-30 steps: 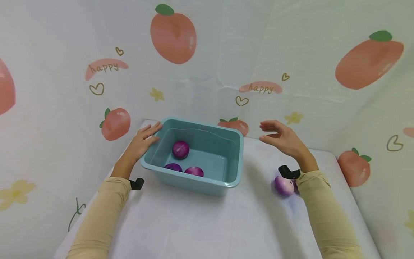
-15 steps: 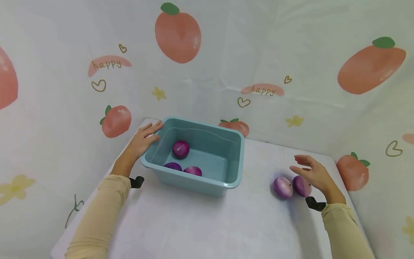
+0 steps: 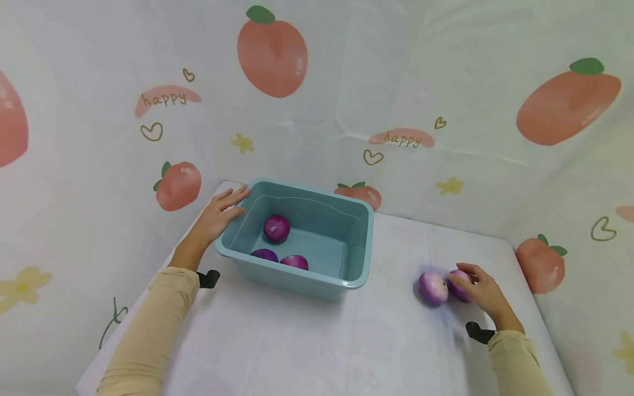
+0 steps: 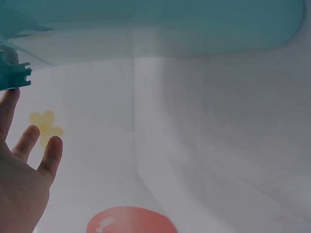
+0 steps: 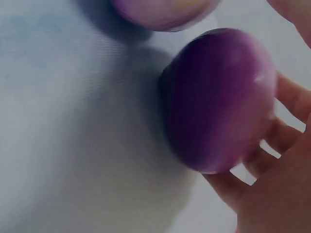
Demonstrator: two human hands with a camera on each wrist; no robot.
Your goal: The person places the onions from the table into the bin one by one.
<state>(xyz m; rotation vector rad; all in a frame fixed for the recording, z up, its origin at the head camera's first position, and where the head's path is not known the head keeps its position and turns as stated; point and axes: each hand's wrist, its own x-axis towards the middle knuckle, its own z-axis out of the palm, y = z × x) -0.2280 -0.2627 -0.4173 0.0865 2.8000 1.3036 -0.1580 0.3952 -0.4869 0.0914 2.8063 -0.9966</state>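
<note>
One purple onion [image 3: 459,294] is at my right hand [image 3: 487,294] in the head view, on the right side of the white table [image 3: 297,341]. My right fingers and thumb are around it, but I cannot tell if they pinch it. A second onion [image 3: 433,289] sits just beside it, round and light purple, with a small dark dot. Three more onions [image 3: 276,228] lie in the blue-green bin [image 3: 282,280], darker and pinker. My left hand [image 3: 218,217] has its fingers spread on the bin's left rim.

From the left wrist, one finger meets a blue-green edge, and two others stick up apart near a yellow flower [image 4: 46,127] printed on the cloth.

From the right wrist, my onion looks smooth, shiny and egg-shaped, deep purple on one side and pinkish on the other. My fingers are spread behind it, and their tips are hidden.
</note>
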